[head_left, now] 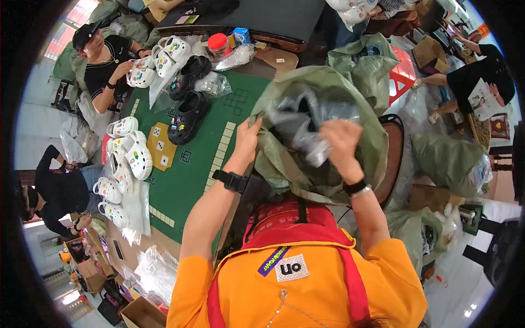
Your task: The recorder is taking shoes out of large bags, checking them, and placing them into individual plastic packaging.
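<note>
A large olive-green sack (350, 93) stands open in front of me at the table's right edge. My left hand (247, 136) grips the sack's left rim and holds it open. My right hand (340, 138) reaches into the mouth and is closed on a clear plastic bag (306, 126) with something dark inside. Both wrists carry black bands. The sack's inside is mostly hidden by crumpled plastic.
The green game table (191, 164) carries black clogs (188, 112), white clogs (128, 158) with charms and clear bags (156, 270). A person at the far left holds white clogs (143, 74). More green sacks (448, 158), a red stool (403, 71) and other people sit to the right.
</note>
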